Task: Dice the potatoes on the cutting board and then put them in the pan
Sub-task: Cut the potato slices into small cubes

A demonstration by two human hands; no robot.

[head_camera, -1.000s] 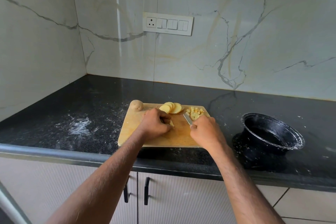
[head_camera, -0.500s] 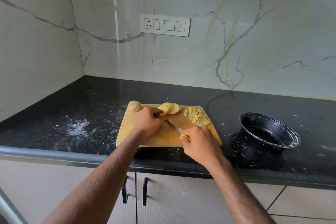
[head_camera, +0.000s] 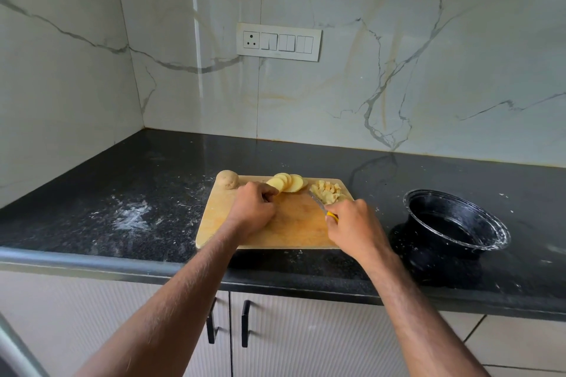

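Two hands work at frame centre on the board (head_camera: 288,223): left hand (head_camera: 252,210) pinches a slice (head_camera: 275,184), right hand (head_camera: 352,220) grips the knife (head_camera: 318,203). Dicing is midway; next, I think, cut this slice. Pan (head_camera: 456,223) waits right.

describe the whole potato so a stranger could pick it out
On the black counter lies a wooden cutting board. The whole potato sits at its far left corner. It is the only brown, unpeeled, uncut piece; the slices and diced pile beside it are pale yellow.
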